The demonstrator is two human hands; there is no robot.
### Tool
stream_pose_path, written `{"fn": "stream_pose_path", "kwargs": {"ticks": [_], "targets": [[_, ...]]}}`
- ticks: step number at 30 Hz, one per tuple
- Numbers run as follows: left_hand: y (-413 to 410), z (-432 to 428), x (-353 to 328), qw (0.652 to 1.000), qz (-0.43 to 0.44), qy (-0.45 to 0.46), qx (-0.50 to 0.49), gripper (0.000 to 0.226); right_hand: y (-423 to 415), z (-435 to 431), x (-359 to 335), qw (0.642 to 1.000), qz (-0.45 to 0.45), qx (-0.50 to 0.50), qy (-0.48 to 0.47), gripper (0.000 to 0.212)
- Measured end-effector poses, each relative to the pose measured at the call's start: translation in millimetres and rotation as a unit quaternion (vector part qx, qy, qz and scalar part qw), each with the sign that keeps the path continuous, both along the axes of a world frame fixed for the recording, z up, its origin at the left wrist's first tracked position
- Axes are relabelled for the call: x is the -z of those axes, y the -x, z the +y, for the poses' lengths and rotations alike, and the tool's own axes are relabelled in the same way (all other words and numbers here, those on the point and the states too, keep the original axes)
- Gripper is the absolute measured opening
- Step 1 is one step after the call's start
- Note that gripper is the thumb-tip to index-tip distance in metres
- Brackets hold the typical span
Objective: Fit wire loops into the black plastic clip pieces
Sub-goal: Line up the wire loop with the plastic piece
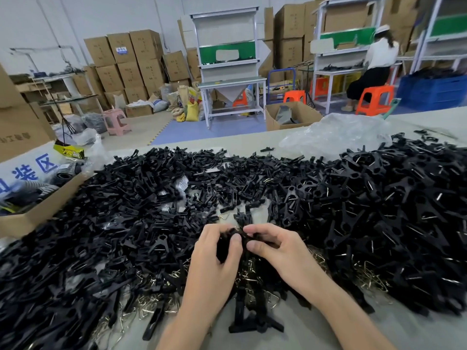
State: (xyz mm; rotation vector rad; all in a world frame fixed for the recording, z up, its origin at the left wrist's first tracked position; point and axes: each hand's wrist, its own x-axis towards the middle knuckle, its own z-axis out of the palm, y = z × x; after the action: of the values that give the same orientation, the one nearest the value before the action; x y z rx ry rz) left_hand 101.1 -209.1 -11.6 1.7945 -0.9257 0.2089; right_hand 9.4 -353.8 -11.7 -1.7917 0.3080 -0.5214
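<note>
My left hand (pixel 214 258) and my right hand (pixel 275 248) meet above the table's middle, and both pinch a black plastic clip piece (pixel 231 239) between thumbs and fingers. The piece is blurred and mostly hidden by my fingers; I cannot tell whether a wire loop sits in it. A heap of loose black clip pieces (pixel 121 210) covers the table's left and middle. A second heap on the right (pixel 379 210) shows pieces with silver wire in them. Loose triangular wire loops (pixel 151 305) lie scattered under and around my hands.
An open cardboard box (pixel 38 213) with bagged parts stands at the table's left edge. Crumpled clear plastic (pixel 336 132) lies at the back right. Beyond the table are stacked cartons, workbenches, stools and a seated person (pixel 374 69). Bare table surface (pixel 316 332) shows near me.
</note>
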Motion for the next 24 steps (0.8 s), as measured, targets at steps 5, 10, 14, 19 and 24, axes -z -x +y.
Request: {"fn": "stream_pose_path", "kwargs": {"ticks": [5, 10, 14, 19, 24], "targets": [[2.0, 0.0, -3.2, 0.999, -0.018, 0.019, -0.024, 0.009, -0.6, -0.9, -3.3, 0.999, -0.021, -0.017, -0.028, 0.030], [3.5, 3.7, -9.0, 0.994, 0.043, 0.094, -0.023, 0.008, 2.0, -0.8, -4.9, 0.997, -0.049, 0.006, -0.061, 0.032], [4.5, 4.6, -12.6, 0.990, 0.086, 0.108, -0.028, 0.012, 3.7, -3.4, -6.8, 0.993, -0.067, 0.015, -0.091, 0.035], [5.9, 4.9, -19.0, 0.983, 0.138, 0.125, 0.002, 0.015, 5.4, -3.1, -9.2, 0.988, -0.087, -0.009, -0.130, 0.033], [2.9, 3.9, -20.7, 0.960, 0.220, 0.174, 0.007, 0.003, 7.2, -1.9, -12.2, 0.990, -0.079, -0.030, -0.116, 0.035]]}}
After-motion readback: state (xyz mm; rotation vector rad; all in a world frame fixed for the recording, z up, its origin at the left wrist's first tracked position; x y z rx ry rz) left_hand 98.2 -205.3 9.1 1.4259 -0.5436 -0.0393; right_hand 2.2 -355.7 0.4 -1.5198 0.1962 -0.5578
